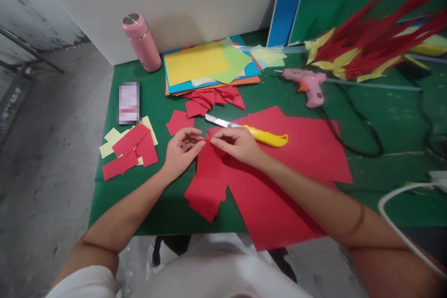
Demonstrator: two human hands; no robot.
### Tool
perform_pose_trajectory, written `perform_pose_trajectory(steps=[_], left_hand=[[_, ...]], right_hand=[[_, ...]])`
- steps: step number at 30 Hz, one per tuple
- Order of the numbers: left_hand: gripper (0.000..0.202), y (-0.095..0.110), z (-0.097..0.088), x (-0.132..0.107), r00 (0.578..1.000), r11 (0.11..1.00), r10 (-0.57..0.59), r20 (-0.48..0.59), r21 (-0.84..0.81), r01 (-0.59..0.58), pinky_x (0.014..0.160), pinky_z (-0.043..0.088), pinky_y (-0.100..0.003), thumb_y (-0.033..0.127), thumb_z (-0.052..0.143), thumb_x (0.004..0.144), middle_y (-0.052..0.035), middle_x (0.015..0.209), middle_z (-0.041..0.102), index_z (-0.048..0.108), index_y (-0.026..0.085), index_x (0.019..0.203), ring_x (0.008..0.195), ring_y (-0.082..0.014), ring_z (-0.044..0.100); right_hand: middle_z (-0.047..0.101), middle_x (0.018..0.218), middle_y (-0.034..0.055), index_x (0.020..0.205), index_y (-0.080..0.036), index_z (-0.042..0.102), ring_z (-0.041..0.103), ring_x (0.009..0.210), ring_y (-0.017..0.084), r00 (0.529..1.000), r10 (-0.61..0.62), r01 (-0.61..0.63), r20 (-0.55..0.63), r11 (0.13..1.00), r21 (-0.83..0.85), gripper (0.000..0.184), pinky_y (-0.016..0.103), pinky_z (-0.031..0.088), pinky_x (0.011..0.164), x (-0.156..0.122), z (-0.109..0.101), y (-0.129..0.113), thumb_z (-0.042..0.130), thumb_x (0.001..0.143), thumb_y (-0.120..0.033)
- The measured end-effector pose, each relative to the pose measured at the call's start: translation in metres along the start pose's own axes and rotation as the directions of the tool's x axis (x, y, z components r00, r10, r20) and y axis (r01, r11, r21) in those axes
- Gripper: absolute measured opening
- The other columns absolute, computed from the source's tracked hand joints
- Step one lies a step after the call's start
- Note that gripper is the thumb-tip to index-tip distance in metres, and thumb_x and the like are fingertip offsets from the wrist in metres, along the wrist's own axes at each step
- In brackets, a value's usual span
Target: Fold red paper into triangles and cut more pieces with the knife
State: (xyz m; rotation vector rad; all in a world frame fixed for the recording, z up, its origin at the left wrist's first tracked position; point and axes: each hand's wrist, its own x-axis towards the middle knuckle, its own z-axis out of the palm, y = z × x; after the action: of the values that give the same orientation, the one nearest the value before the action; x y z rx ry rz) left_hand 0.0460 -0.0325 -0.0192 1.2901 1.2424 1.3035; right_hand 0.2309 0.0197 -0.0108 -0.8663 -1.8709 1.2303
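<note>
My left hand (181, 149) and my right hand (235, 143) meet over a small red paper strip (208, 160), each pinching its top edge with fingertips. The strip lies on a pile of red paper pieces (206, 195) beside a large red paper sheet (289, 167). A yellow-handled utility knife (258, 134) lies just behind my right hand with its blade out, pointing left.
On the green table (384, 172) lie red and pale yellow strips (131, 149), a phone (128, 102), a pink bottle (141, 42), a stack of coloured paper (209, 65), folded red pieces (216, 98), a pink glue gun (307, 84) with black cord, and a red-yellow paper ornament (370, 42).
</note>
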Motion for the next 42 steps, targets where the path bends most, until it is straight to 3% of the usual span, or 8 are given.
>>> perform_pose_trajectory(steps=[7, 13, 23, 31, 37, 42], left_hand=[[0.027, 0.0, 0.0, 0.003, 0.997, 0.998, -0.068, 0.048, 0.016, 0.067, 0.067, 0.056, -0.025, 0.037, 0.077, 0.075, -0.0035, 0.085, 0.071, 0.069, 0.018, 0.092, 0.071, -0.0117, 0.064], [0.022, 0.002, 0.001, 0.003, 0.996, 0.995, -0.075, 0.055, 0.077, 0.07, 0.055, 0.051, -0.022, 0.039, 0.076, 0.076, -0.002, 0.073, 0.069, 0.07, 0.018, 0.08, 0.061, -0.0108, 0.06], [0.018, 0.007, 0.003, 0.003, 0.988, 0.987, -0.13, 0.083, 0.107, 0.121, 0.046, 0.039, -0.017, 0.034, 0.072, 0.075, 0.001, 0.065, 0.062, 0.067, 0.016, 0.075, 0.051, -0.0059, 0.048], [0.018, 0.012, 0.001, 0.005, 0.987, 0.984, -0.16, 0.027, 0.09, 0.157, 0.049, 0.044, -0.017, 0.032, 0.073, 0.072, 0.0026, 0.061, 0.059, 0.064, 0.016, 0.072, 0.05, -0.0064, 0.051], [0.029, 0.013, -0.001, 0.007, 0.972, 0.972, -0.233, 0.026, -0.032, 0.233, 0.051, 0.047, -0.018, 0.042, 0.076, 0.072, 0.0036, 0.059, 0.059, 0.064, 0.017, 0.075, 0.05, -0.0068, 0.054], [0.032, 0.011, 0.0, 0.005, 0.985, 0.985, -0.168, 0.046, -0.019, 0.169, 0.053, 0.048, -0.019, 0.046, 0.079, 0.07, 0.0005, 0.067, 0.066, 0.067, 0.017, 0.079, 0.055, -0.0077, 0.056]], right_hand=[[0.066, 0.066, 0.0007, 0.068, -0.021, 0.065, 0.058, 0.061, 0.014, 1.0, 0.017, -0.017, 0.024, 1.0, 0.017, 0.02, 0.029, 0.047, 0.058, 0.0, -0.001, 0.001, 0.064, 0.083, -0.034], [0.066, 0.064, 0.0007, 0.068, -0.02, 0.065, 0.057, 0.059, 0.013, 0.999, 0.006, -0.006, 0.041, 1.0, -0.015, 0.021, 0.026, 0.044, 0.055, 0.0, 0.001, 0.002, 0.063, 0.084, -0.034], [0.066, 0.064, 0.0006, 0.068, -0.018, 0.064, 0.057, 0.058, 0.011, 0.995, -0.086, 0.089, 0.058, 0.995, -0.05, 0.021, 0.023, 0.043, 0.055, -0.001, 0.004, 0.006, 0.06, 0.085, -0.029], [0.062, 0.061, -0.001, 0.065, -0.019, 0.06, 0.054, 0.056, 0.01, 0.992, -0.122, 0.124, 0.024, 0.989, -0.087, 0.022, 0.023, 0.042, 0.055, -0.001, 0.002, 0.003, 0.059, 0.085, -0.027], [0.062, 0.062, -0.0012, 0.066, -0.019, 0.059, 0.054, 0.056, 0.01, 0.992, -0.124, 0.123, -0.019, 0.991, -0.054, 0.021, 0.023, 0.042, 0.055, -0.001, 0.001, 0.001, 0.06, 0.085, -0.026], [0.062, 0.063, -0.0008, 0.067, -0.019, 0.06, 0.054, 0.057, 0.01, 0.993, -0.12, 0.12, -0.009, 0.992, -0.046, 0.02, 0.023, 0.042, 0.055, -0.002, 0.002, 0.001, 0.059, 0.086, -0.026]])
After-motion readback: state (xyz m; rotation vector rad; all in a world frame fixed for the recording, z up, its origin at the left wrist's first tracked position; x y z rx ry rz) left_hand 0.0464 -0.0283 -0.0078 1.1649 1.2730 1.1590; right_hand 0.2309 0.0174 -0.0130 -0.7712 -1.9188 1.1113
